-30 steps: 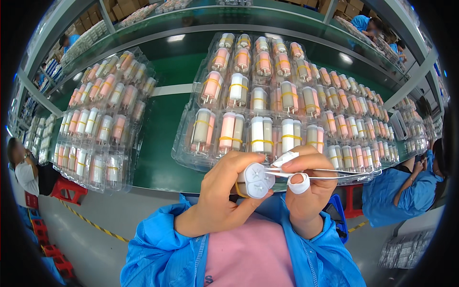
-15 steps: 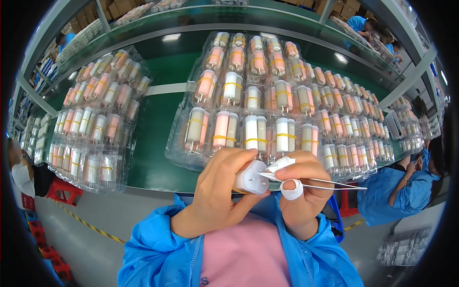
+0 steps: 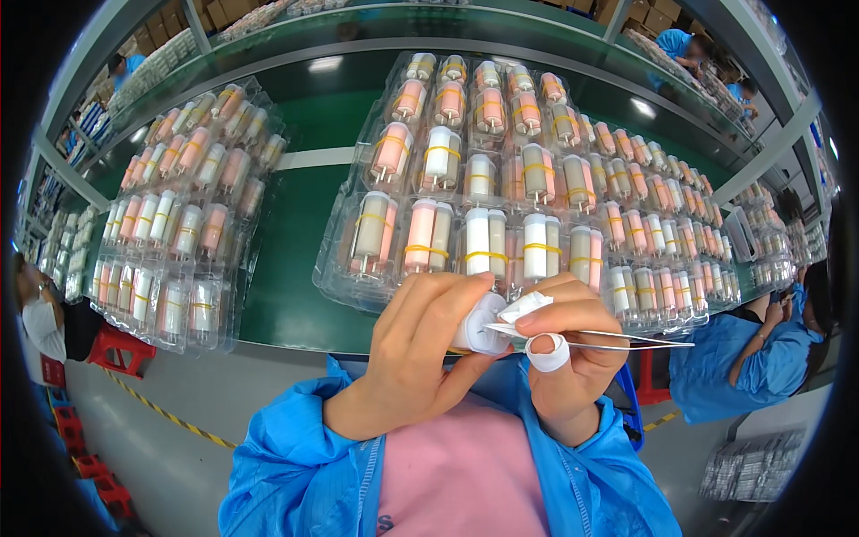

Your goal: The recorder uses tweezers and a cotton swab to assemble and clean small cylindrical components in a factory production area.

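Observation:
My left hand [image 3: 403,353] is closed around a white plastic cylinder [image 3: 483,326], its pale end face turned toward my right hand. My right hand [image 3: 577,362] grips slim metal tweezers [image 3: 640,341], whose tips meet that end face. A white tape wrap [image 3: 548,353] circles the thumb of this hand, and a crumpled white wrap [image 3: 525,307] covers a fingertip. Just beyond my hands, a clear plastic tray [image 3: 336,261] holds pink, white and grey cylinders, bundled with yellow bands. My fingers hide most of the cylinder I hold.
More loaded clear trays [image 3: 208,336] stand on the left of the green bench [image 3: 291,300], with others [image 3: 707,313] on the right. A grey metal frame [image 3: 765,152] rises at the right. A person in a blue jacket [image 3: 738,362] sits there; another person [image 3: 43,327] is far left.
My hands and the cylinder have shifted slightly right in view. The end face has tilted a little, with the tweezers' tips still at it. Both grips stay the same.

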`<act>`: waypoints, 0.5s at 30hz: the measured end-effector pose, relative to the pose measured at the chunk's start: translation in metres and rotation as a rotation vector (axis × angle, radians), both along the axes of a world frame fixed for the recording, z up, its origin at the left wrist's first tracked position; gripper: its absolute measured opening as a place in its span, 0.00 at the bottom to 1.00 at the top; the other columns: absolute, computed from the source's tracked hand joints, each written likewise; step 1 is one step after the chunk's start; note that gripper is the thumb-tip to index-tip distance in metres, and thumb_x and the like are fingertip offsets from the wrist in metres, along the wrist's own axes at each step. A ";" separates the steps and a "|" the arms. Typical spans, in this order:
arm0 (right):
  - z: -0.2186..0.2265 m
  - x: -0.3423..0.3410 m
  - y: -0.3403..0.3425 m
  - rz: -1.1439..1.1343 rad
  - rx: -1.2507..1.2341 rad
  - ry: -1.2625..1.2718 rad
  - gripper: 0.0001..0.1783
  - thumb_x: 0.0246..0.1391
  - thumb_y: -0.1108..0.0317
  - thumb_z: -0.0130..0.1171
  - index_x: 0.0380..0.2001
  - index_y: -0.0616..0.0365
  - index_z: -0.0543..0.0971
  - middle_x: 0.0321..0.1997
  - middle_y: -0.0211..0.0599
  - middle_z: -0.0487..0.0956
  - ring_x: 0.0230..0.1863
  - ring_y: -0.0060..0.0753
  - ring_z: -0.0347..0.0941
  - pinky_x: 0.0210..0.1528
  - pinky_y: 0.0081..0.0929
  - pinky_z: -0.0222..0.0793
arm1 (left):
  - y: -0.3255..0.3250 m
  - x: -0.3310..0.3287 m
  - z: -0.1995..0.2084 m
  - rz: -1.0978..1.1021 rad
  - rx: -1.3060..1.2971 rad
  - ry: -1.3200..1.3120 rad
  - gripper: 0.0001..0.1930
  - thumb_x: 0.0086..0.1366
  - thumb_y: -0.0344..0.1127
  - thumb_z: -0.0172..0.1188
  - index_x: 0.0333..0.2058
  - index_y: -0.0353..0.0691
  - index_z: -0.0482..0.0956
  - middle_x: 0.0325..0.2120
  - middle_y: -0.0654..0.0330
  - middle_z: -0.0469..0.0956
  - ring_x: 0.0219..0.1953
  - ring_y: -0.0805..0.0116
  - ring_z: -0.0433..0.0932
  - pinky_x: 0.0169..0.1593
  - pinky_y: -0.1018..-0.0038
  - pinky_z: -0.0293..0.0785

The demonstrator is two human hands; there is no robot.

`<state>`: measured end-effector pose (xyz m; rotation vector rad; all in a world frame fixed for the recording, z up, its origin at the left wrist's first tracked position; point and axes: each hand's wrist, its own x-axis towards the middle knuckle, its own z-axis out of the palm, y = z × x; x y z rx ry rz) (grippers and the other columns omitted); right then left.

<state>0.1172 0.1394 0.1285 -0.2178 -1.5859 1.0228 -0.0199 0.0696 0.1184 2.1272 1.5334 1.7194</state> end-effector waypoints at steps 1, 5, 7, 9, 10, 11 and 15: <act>0.000 0.000 0.000 -0.012 0.017 -0.019 0.08 0.40 0.76 0.65 0.28 0.62 0.81 0.28 0.38 0.80 0.28 0.33 0.73 0.31 0.26 0.67 | 0.000 0.000 0.000 -0.001 -0.002 0.001 0.31 0.42 0.27 0.69 0.47 0.29 0.70 0.37 0.47 0.72 0.34 0.51 0.73 0.36 0.64 0.71; 0.003 0.002 0.001 -0.048 0.061 -0.079 0.08 0.39 0.76 0.66 0.27 0.61 0.82 0.28 0.38 0.79 0.28 0.35 0.73 0.31 0.26 0.67 | 0.000 0.000 0.000 0.004 -0.013 0.012 0.31 0.42 0.27 0.69 0.47 0.29 0.70 0.37 0.47 0.72 0.34 0.51 0.73 0.36 0.65 0.71; 0.003 0.003 0.001 -0.057 0.074 -0.094 0.08 0.38 0.76 0.66 0.27 0.61 0.82 0.27 0.39 0.79 0.27 0.35 0.73 0.30 0.27 0.67 | 0.000 0.001 0.000 0.007 -0.015 0.018 0.31 0.42 0.27 0.69 0.48 0.29 0.70 0.37 0.48 0.72 0.34 0.51 0.73 0.36 0.65 0.71; 0.004 0.003 0.001 -0.063 0.091 -0.102 0.08 0.38 0.76 0.66 0.27 0.61 0.82 0.27 0.39 0.79 0.27 0.35 0.73 0.30 0.27 0.67 | 0.000 0.001 0.000 0.014 -0.017 0.023 0.30 0.42 0.27 0.69 0.48 0.29 0.70 0.37 0.48 0.72 0.34 0.52 0.73 0.36 0.65 0.71; 0.004 0.003 0.002 -0.061 0.091 -0.098 0.08 0.38 0.76 0.66 0.27 0.61 0.82 0.27 0.39 0.79 0.27 0.35 0.73 0.30 0.27 0.67 | 0.001 0.001 0.000 0.017 -0.018 0.026 0.30 0.42 0.27 0.69 0.48 0.29 0.70 0.37 0.48 0.73 0.34 0.52 0.73 0.35 0.65 0.71; 0.003 0.003 0.002 -0.059 0.092 -0.094 0.08 0.38 0.76 0.66 0.27 0.61 0.82 0.27 0.39 0.79 0.27 0.35 0.73 0.30 0.27 0.67 | 0.000 0.002 0.001 0.019 -0.020 0.027 0.30 0.42 0.28 0.69 0.48 0.29 0.70 0.37 0.48 0.73 0.34 0.52 0.73 0.35 0.66 0.71; 0.004 0.003 0.001 -0.067 0.097 -0.094 0.07 0.39 0.76 0.66 0.27 0.61 0.82 0.27 0.39 0.79 0.27 0.35 0.73 0.30 0.27 0.67 | 0.000 0.003 0.003 0.025 -0.013 0.038 0.30 0.43 0.28 0.69 0.47 0.29 0.70 0.37 0.48 0.73 0.33 0.52 0.73 0.35 0.65 0.71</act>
